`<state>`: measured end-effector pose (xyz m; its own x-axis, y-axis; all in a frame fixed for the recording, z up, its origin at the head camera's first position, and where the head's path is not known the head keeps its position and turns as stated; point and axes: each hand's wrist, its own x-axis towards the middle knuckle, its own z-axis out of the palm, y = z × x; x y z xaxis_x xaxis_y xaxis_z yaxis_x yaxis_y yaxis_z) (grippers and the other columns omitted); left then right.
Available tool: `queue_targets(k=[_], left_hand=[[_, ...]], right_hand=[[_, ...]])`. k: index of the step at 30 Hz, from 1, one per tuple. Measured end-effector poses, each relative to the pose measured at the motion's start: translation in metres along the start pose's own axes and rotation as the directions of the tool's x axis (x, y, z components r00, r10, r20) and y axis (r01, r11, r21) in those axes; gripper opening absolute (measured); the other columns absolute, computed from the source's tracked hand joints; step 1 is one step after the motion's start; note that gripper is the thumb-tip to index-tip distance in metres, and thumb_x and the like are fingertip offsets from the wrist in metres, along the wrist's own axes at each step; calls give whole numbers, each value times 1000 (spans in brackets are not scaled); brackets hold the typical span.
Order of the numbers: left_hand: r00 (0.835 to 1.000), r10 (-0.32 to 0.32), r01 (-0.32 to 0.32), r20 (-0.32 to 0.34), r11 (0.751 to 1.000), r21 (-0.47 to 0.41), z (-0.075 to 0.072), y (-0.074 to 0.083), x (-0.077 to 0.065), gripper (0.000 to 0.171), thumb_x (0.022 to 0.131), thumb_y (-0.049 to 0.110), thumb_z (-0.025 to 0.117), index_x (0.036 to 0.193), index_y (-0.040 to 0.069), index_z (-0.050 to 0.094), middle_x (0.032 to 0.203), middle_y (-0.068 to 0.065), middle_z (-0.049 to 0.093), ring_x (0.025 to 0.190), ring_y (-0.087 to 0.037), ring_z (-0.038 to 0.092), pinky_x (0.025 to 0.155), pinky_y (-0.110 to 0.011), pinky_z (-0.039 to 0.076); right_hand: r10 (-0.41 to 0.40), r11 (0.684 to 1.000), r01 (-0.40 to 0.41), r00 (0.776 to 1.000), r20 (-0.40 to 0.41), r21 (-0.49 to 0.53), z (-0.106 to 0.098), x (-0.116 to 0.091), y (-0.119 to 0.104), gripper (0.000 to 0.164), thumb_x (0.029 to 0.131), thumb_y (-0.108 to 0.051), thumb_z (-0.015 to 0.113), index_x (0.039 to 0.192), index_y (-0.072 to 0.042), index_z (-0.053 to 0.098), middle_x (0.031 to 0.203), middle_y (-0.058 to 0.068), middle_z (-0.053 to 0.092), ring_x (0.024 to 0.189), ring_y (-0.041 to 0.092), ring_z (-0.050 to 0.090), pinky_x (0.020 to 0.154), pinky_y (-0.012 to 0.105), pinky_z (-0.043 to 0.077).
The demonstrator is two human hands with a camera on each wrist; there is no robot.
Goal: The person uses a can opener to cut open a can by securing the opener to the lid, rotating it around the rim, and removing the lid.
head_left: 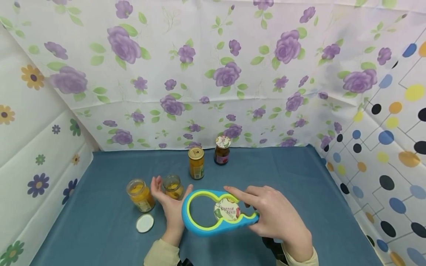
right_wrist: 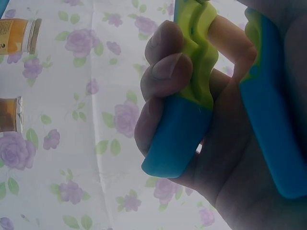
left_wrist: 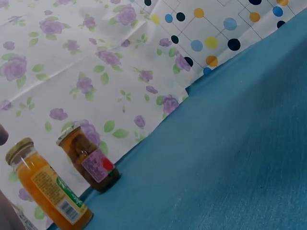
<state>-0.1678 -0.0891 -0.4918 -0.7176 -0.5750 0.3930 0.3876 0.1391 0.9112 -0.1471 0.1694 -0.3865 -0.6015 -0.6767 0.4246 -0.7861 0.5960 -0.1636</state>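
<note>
My right hand (head_left: 279, 210) grips the two handles of a blue and lime-green jar opener (head_left: 203, 232), held level above the table. A round printed lid (head_left: 227, 209) reading "Canned Fruit" sits between its scalloped inner edges. In the right wrist view, fingers (right_wrist: 168, 74) wrap one handle. My left hand (head_left: 173, 212) has its fingers extended and spread around an open glass jar (head_left: 173, 187) with yellow contents. Whether it touches the glass is unclear. Left of it stands another open jar (head_left: 141, 196) of orange-yellow contents, with a white-faced lid (head_left: 144, 223) lying in front.
A gold-lidded jar (head_left: 196, 164) of orange contents stands farther back, beside a dark jar (head_left: 222, 151) with a patterned lid at the rear edge. A blue cloth (head_left: 319, 207) covers the table. Flowered sheeting (head_left: 199, 74) rises behind and dotted sheeting (head_left: 386, 166) at right.
</note>
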Motion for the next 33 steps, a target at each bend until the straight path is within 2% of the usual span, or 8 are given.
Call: queue_targets(k=[5,11,18,21,23,26,30,33], left_hand=[[998,66,-66,2,998,-6,1,7,-2,102,78,-4,80,150,-6,8,153,-27,13,141,-35,10,111,-67,14],[985,167,-168,34,986,12,1,17,-4,102,74,-7,80,149,-7,10,156,-24,9,144,-27,5,111,-68,7],[946,323,-322,37,946,-23,-2,19,-1,100,72,-10,78,145,-13,10,152,-33,10,143,-36,5,112,-65,2],[924,382,-382,29,924,-33,-3,20,1,94,76,-4,78,141,-15,11,150,-35,12,142,-41,7,115,-60,3],[913,407,-406,25,913,-30,-3,20,2,89,81,3,77,140,-16,13,149,-37,13,142,-43,9,116,-57,4],[907,421,-420,15,907,-25,-4,20,2,84,86,11,76,138,-17,15,147,-38,14,141,-44,11,115,-58,6],[901,433,-433,-6,901,-43,-4,20,3,80,83,0,75,136,-17,18,147,-38,16,140,-44,13,110,-63,9],[892,451,-452,-20,890,-58,-4,22,3,77,78,-10,71,135,-17,20,146,-38,17,139,-45,13,110,-57,12]], right_hand=[[13,1000,-13,1000,-4,-1,-1,-1,0,98,62,-10,76,149,-40,40,81,-20,48,60,4,34,57,28,34],[25,1000,-25,1000,-4,6,-2,-1,0,98,62,-10,76,148,-40,41,82,-20,50,61,4,36,57,28,34],[21,1000,-21,1000,7,10,-2,-2,1,100,60,-6,73,149,-37,41,80,-19,48,60,5,35,56,28,33],[18,1000,-18,1000,6,16,-2,-2,2,101,59,-4,72,150,-36,42,79,-19,46,59,5,34,56,28,32],[20,1000,-20,1000,5,14,-3,-2,2,101,59,-5,72,150,-36,41,78,-19,44,58,5,33,55,27,32],[25,1000,-25,1000,2,7,-3,-2,3,100,60,-6,72,150,-37,41,76,-19,42,57,5,32,54,26,31],[27,1000,-27,1000,-1,-1,-4,-2,3,100,60,-7,72,150,-38,40,76,-19,43,57,4,32,54,26,32],[33,999,-33,999,-2,-7,-4,-3,4,101,59,-6,72,150,-38,40,77,-20,44,58,3,33,55,26,33]])
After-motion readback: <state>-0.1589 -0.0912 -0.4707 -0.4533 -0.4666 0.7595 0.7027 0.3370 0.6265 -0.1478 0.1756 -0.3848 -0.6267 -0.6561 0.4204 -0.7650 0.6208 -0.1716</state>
